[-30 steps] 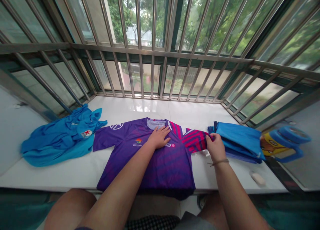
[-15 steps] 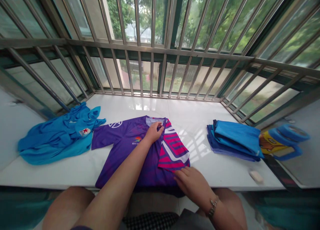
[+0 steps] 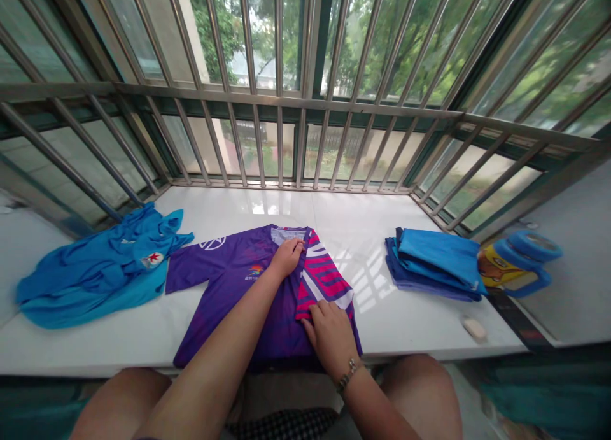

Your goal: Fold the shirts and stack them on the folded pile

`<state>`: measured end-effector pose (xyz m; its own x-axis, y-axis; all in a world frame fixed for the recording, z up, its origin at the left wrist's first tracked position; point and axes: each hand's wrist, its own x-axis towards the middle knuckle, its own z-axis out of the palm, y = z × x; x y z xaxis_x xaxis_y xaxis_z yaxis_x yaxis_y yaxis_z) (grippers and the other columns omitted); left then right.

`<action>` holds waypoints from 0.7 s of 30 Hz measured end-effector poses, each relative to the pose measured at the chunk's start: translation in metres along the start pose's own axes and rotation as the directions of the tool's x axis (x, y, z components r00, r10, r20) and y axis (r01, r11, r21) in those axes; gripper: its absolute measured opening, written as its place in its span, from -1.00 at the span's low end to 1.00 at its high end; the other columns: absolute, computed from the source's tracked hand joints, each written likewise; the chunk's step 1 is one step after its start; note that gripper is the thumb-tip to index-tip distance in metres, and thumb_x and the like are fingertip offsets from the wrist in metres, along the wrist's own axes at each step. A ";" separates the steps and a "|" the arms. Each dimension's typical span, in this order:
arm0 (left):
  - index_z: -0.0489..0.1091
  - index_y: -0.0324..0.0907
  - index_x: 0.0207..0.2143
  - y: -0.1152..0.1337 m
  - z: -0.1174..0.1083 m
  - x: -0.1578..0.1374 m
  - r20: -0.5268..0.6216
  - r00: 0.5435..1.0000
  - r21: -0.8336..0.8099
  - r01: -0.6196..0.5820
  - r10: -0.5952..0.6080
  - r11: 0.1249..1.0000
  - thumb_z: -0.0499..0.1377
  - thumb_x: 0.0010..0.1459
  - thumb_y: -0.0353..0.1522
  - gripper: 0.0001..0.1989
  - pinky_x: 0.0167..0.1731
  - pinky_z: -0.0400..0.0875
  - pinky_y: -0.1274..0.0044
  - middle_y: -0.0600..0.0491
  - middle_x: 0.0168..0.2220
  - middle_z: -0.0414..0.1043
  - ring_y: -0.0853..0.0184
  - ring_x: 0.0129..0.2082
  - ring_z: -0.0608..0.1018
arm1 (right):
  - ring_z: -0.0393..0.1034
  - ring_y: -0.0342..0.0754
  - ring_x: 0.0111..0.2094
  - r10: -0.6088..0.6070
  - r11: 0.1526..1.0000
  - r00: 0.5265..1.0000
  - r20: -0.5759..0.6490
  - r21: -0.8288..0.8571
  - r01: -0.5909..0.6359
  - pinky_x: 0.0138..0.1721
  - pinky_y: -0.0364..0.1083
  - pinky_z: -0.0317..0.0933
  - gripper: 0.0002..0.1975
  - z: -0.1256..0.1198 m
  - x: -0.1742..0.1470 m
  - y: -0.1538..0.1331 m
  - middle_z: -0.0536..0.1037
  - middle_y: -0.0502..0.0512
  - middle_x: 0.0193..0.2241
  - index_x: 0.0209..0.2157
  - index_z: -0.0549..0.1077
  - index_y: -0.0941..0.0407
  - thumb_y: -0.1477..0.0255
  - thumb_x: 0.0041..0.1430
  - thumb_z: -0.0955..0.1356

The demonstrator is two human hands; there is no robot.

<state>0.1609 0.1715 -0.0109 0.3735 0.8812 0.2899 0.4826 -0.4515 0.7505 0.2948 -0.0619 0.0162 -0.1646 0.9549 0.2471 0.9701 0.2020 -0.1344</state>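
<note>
On white sill [image 3: 410, 325], purple jersey [image 3: 238, 300] flat between crumpled blue shirts [image 3: 90, 268] left and folded blue stack [image 3: 434, 265] right; left hand [image 3: 286, 258] open pinning collar, right hand [image 3: 329, 328] open flattening folded-in pink sleeve [image 3: 324, 281] so crease holds.

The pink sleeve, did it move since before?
Yes. The pink sleeve was stretched toward the folded blue pile; now it is folded onto the purple jersey.
</note>
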 end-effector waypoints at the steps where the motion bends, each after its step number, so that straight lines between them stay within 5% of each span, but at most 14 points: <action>1: 0.51 -0.07 -0.12 0.001 0.000 0.000 0.001 1.000 -0.003 0.003 -0.003 1.000 -0.02 0.48 -0.30 -0.71 0.17 0.45 0.27 -0.04 -0.12 0.66 0.12 0.01 0.61 | 0.45 0.11 -0.21 0.011 1.000 1.000 -0.004 0.005 -0.011 -0.21 0.03 0.28 -0.94 0.004 0.003 0.003 0.58 0.12 -0.25 -0.20 0.51 0.04 0.45 0.36 0.46; 5: 0.51 -0.08 -0.14 0.002 -0.001 0.001 -0.002 1.000 -0.020 0.018 -0.018 1.000 -0.04 0.49 -0.28 -0.68 0.18 0.45 0.26 -0.06 -0.15 0.67 0.12 0.01 0.62 | 0.46 0.12 -0.17 0.071 0.993 0.988 -0.134 0.102 -0.057 -0.13 0.06 0.30 -0.85 0.003 0.010 0.018 0.60 0.15 -0.19 -0.15 0.52 0.05 0.58 0.37 0.36; 9: 0.51 -0.11 -0.06 -0.002 -0.001 0.002 -0.011 0.998 -0.050 0.054 -0.054 0.997 -0.03 0.51 -0.19 -0.65 0.15 0.48 0.26 -0.10 -0.06 0.66 0.10 0.03 0.64 | 0.48 0.14 0.02 -0.048 0.971 0.955 -0.292 0.210 0.112 0.08 0.12 0.33 -0.72 -0.013 0.006 0.008 0.62 0.23 0.00 0.05 0.51 0.04 0.57 0.42 0.29; 16: 0.46 -0.18 0.08 -0.013 0.001 0.003 -0.035 0.987 -0.072 0.151 -0.154 0.986 0.11 0.43 0.02 -0.52 0.08 0.52 0.25 -0.18 -0.03 0.65 0.00 0.03 0.67 | 0.49 0.01 -0.10 -0.376 0.897 0.927 -0.015 0.246 0.368 -0.04 0.01 0.30 -0.86 -0.020 -0.011 -0.009 0.65 0.04 -0.14 -0.15 0.53 0.01 0.25 0.43 0.45; 21: 0.36 -0.15 0.23 -0.015 0.001 0.002 -0.047 0.982 -0.132 0.174 -0.182 0.976 0.23 0.37 -0.06 -0.48 -0.03 0.56 0.31 -0.05 -0.19 0.68 0.08 -0.14 0.71 | 0.45 0.06 -0.19 0.005 0.984 0.991 -0.132 0.176 0.019 -0.10 0.02 0.26 -0.84 -0.027 -0.006 0.033 0.59 0.12 -0.25 -0.19 0.53 0.04 0.43 0.50 0.31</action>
<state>0.1549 0.1801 -0.0224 0.2417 0.9542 0.1763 0.4313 -0.2683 0.8614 0.3328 -0.0665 0.0362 -0.1348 0.9188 0.3709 0.9203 0.2549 -0.2968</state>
